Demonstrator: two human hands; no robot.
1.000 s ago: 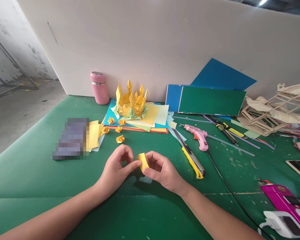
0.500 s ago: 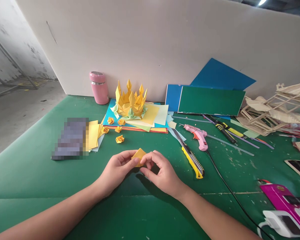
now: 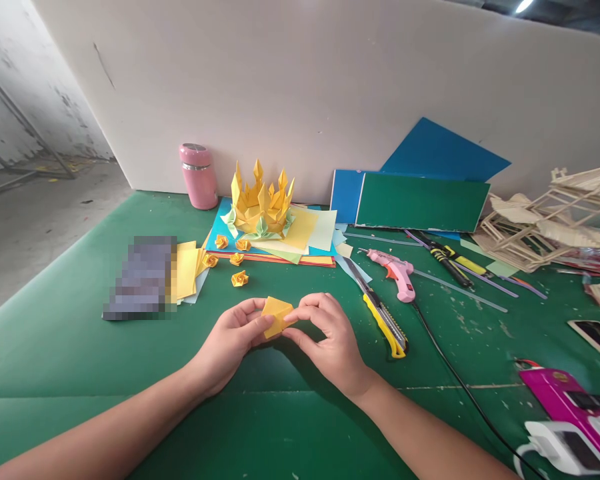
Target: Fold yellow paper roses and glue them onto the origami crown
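Between my hands is a small piece of folded yellow paper (image 3: 276, 314), held just above the green table. My left hand (image 3: 237, 333) pinches its left side between thumb and fingers. On the right edge, my right hand (image 3: 327, 340) grips a corner between thumb and index finger. Several small yellow paper roses (image 3: 240, 278) lie beyond my hands. Behind them a yellow paper crown (image 3: 263, 207) with pale green paper leaves rests on stacked coloured sheets (image 3: 325, 227).
A yellow utility knife (image 3: 386, 327) and a pink glue gun (image 3: 397, 272) with a black cord lie to the right. At left are yellow paper squares (image 3: 186, 270) beside a blurred dark object (image 3: 143, 277). A pink flask (image 3: 199, 177) stands behind; a magenta power strip (image 3: 560, 393) is front right.
The yellow paper has turned in my fingers and more of its face shows. My right hand has shifted slightly right and now pinches the paper's right corner.
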